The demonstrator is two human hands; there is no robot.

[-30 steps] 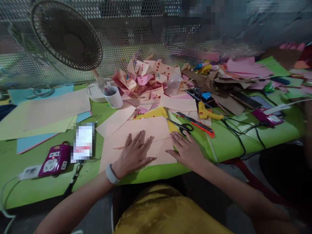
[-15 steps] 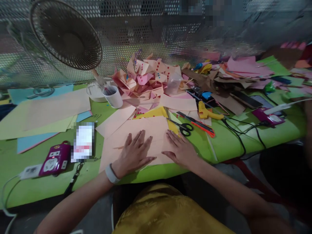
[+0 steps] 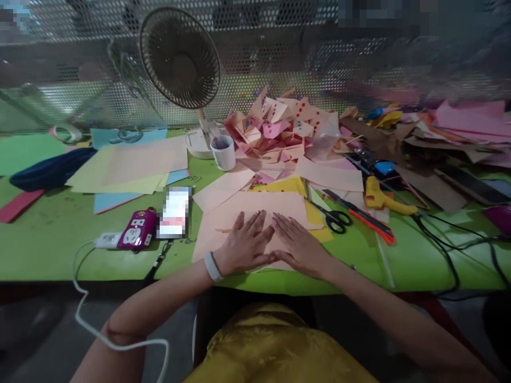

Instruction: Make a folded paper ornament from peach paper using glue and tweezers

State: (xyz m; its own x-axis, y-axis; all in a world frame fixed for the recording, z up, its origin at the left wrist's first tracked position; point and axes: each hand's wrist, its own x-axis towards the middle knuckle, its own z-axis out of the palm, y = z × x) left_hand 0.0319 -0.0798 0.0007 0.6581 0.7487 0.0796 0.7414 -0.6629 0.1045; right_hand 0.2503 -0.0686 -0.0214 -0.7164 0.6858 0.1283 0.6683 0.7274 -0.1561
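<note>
Broadly, a green counter fills the view, backed by a perforated metal screen. A round desk fan stands at the back, and just beside its base sits a white cup. To the right of the cup rises a heap of folded pink and peach paper pieces. Flat sheets of peach, yellow and blue paper lie to the left.

Near the counter's front edge lies a peach paper sheet. The person's left hand presses flat on it, fingers spread, nothing in its grip. The right hand lies flat just beside it, also grasping nothing; the thumbs seem to meet at the sheet's near edge.

Right of the sheet lie black-handled scissors, then an orange utility knife and a yellow glue gun. Left of the sheet are a phone and a purple power strip with a white cable.
</note>
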